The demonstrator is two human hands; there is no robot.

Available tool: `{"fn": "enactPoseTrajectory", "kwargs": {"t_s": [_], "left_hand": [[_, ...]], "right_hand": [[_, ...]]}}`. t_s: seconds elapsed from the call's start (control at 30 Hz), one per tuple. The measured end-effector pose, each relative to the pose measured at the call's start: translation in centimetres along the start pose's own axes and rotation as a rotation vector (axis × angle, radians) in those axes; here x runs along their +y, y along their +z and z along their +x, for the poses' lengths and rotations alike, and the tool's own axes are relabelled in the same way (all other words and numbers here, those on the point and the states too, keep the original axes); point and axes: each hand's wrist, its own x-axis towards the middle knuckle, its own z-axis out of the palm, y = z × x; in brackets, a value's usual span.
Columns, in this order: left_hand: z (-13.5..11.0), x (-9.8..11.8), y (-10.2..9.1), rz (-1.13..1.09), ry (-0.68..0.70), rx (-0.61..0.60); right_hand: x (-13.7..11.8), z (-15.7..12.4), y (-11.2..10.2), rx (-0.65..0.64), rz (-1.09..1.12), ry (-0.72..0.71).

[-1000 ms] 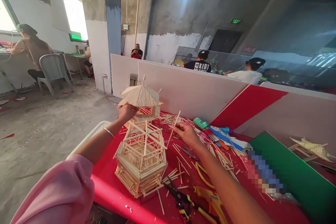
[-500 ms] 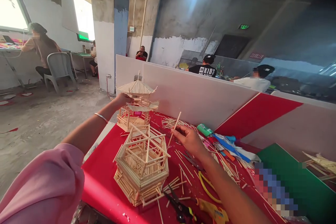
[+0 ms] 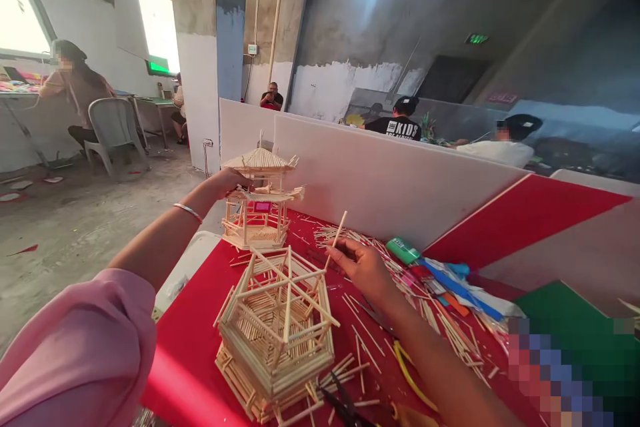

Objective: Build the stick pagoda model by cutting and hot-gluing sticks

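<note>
At the far left corner of the red table stands a tiered pagoda model [image 3: 263, 160] of thin wooden sticks, with a small pink piece in its lower storey. My left hand [image 3: 231, 183] grips it between the upper and lower roofs; some fingertips are hidden behind the sticks. Closer to me sits a second, roofless hexagonal stick frame [image 3: 275, 327], with crossed sticks over its top. Just above and right of that frame, my right hand [image 3: 357, 263] pinches a wooden stick [image 3: 341, 225] upright and slightly tilted, between thumb and fingers.
Dark-jawed pliers [image 3: 345, 400] and a yellow-handled tool [image 3: 413, 377] lie by the near frame. Loose sticks [image 3: 450, 327], a green roll [image 3: 403, 251] and blue strips [image 3: 463, 290] are scattered to the right. White panels [image 3: 375, 167] border the back. Several people sit beyond.
The view has shifted slightly, bringing the near frame closer. The pagoda's roofs, in my left hand, look more level than before. My right hand still pinches the stick.
</note>
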Motion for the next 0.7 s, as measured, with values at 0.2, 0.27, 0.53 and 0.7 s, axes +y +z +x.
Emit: {"fn": "enactPoseTrajectory", "kwargs": {"t_s": [0.2,0.27,0.53,0.7], "left_hand": [[-0.4,-0.4,-0.8,0.029,-0.005,0.01],[-0.4,-0.1,-0.8,0.065,-0.01,0.006],[-0.5,0.8,-0.5,0.081,-0.098,0.096],[-0.3,0.5,-0.4,0.15,-0.063,0.182]], "right_hand": [[0.7,0.7,0.4,0.02,-0.047,-0.077],[0.6,1.2,-0.2,0.032,-0.048,-0.097],[2.4,5.1,-2.0,-0.02,0.041,-0.149],[4.5,7.0,-1.2,-0.156,0.107,-0.095]]}}
